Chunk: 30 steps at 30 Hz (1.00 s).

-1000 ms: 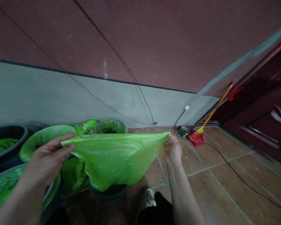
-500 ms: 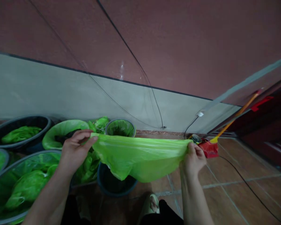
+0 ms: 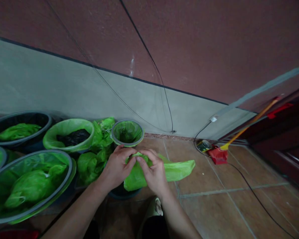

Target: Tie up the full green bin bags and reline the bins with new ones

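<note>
A thin green plastic bag hangs between my hands, its loose end reaching out to the right. My left hand pinches the bag's edge between thumb and fingers. Close against it, my right hand also pinches the edge, thumb tip near the left thumb. Below the bag is a dark bin, mostly covered by the bag and my hands. Just beyond my hands, a small grey-rimmed bin lined with green plastic stands by the wall.
At left are a large lined bin holding a knotted green bag, a green-lined bin with a black bag, and more bins. Stuffed green bags sit between. A red dustpan, a can and a black cable are at right.
My hands were wide apart with the bag's edge stretched between them. They have come together at the middle, and the bag now hangs bunched, trailing to the right.
</note>
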Each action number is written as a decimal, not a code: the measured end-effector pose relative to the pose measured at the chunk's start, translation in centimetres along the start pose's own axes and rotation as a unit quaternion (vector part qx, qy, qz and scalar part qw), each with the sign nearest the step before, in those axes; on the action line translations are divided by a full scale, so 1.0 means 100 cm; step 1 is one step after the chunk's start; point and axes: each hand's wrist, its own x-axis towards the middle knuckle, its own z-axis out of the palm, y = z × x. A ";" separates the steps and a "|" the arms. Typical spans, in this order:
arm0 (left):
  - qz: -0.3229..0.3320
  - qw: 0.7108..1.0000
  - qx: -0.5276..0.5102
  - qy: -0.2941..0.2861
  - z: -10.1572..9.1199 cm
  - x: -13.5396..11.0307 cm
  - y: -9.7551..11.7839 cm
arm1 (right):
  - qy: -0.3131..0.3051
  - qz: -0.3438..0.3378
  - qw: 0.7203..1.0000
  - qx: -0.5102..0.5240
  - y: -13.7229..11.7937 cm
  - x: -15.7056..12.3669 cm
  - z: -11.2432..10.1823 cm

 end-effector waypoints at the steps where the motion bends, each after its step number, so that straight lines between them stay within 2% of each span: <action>1: 0.002 1.000 0.003 -0.003 0.002 0.000 0.001 | 0.014 0.014 1.000 0.017 0.003 -0.001 0.001; 5: -0.008 1.000 -0.010 -0.012 0.008 0.000 0.002 | 0.078 0.035 0.995 0.042 0.009 -0.001 -0.010; 8: -0.020 0.999 -0.008 -0.025 0.013 0.000 0.002 | 0.164 0.022 0.986 0.033 0.008 0.002 -0.022; 12: -0.033 0.998 0.020 -0.048 0.020 0.001 -0.002 | 0.322 0.014 0.946 0.034 0.011 0.009 -0.047; 16: -0.042 0.995 0.063 -0.068 0.025 0.001 -0.006 | 0.429 -0.001 0.903 -0.014 0.023 0.014 -0.077; 19: -0.040 0.991 0.097 -0.088 0.029 0.001 -0.010 | 0.473 -0.013 0.879 -0.046 0.031 0.014 -0.093; 24: -0.056 0.982 0.144 -0.110 0.033 0.001 -0.016 | 0.514 -0.013 0.855 -0.070 0.042 0.013 -0.108; 30: -0.103 0.969 0.201 -0.100 0.025 0.002 -0.029 | 0.578 -0.001 0.814 -0.052 0.053 0.009 -0.131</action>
